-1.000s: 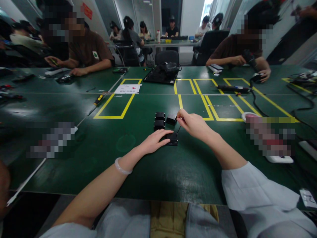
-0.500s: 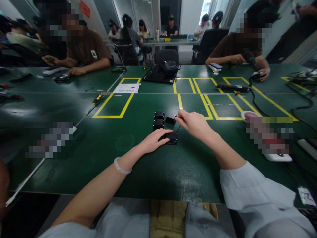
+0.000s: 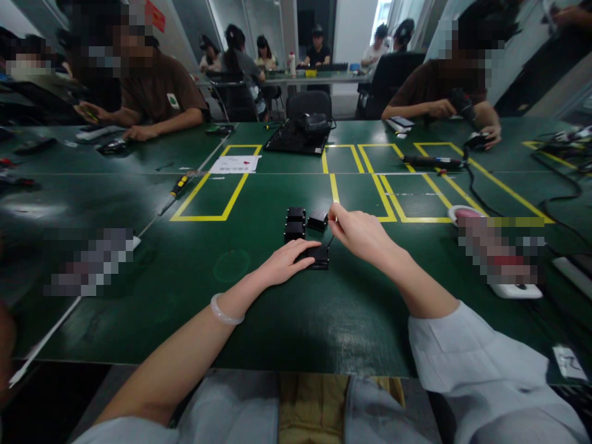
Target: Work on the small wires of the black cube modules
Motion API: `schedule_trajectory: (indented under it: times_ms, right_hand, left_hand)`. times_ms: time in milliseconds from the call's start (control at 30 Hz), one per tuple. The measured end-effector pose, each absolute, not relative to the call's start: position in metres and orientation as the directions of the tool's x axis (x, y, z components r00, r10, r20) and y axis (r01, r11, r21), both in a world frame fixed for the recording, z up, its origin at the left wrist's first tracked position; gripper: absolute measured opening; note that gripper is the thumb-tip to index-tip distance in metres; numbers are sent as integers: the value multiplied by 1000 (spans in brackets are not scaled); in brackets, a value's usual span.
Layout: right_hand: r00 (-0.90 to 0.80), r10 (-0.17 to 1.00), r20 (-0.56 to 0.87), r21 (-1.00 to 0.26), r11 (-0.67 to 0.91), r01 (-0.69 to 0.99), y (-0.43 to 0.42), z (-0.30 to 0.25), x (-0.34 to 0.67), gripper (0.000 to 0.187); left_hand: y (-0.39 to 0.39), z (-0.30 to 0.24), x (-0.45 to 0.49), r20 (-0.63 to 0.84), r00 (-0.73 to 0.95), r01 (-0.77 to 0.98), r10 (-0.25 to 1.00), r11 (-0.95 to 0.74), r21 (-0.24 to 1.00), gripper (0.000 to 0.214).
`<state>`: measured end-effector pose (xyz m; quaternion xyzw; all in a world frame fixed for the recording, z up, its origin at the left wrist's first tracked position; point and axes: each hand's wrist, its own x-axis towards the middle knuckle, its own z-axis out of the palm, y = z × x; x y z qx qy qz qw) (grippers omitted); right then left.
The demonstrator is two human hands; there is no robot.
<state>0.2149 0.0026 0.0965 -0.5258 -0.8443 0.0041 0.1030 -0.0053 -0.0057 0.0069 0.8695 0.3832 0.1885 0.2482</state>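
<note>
My left hand [image 3: 283, 260] rests on the green table and steadies a small black block [image 3: 320, 257] between thumb and fingers, covering its left part. From the closed fingers of my right hand [image 3: 358, 229], a thin dark rod-like tool [image 3: 330, 242] slants down to the block's right corner. Its upper end is hidden in my grip, so its exact kind is unclear. Just beyond my left fingers, two similar black blocks [image 3: 295, 223] with small bright dots at their corners stand in a row. Another black block [image 3: 317, 220] lies at an angle left of my right fingertips.
Yellow tape outlines [image 3: 226, 217] mark the table. A yellow-and-black screwdriver [image 3: 179, 187] and a white paper label [image 3: 235, 164] lie to the left. A black tray [image 3: 291, 143] sits at the back. A dark cable [image 3: 476, 196] curves at right. Two co-workers sit opposite.
The whole view has shifted very slightly. Both hands keep almost the same pose on the block and the tool; no block has visibly moved on the table.
</note>
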Motion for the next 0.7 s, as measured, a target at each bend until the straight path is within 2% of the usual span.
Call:
schedule_trajectory:
  times_ms: [267, 433, 700]
  right_hand:
    - [-411, 895, 171, -88, 430, 899, 3, 96, 214, 29]
    - [-416, 898, 143, -118, 432, 894, 2, 97, 213, 28]
    - [-434, 880, 191, -159, 464, 871, 3, 93, 213, 29]
  left_hand:
    - [-5, 5, -6, 144, 635, 571, 759, -587, 574, 42]
    - [-4, 6, -5, 138, 639, 568, 757, -585, 579, 42]
    - [-5, 7, -6, 137, 629, 570, 765, -574, 588, 41]
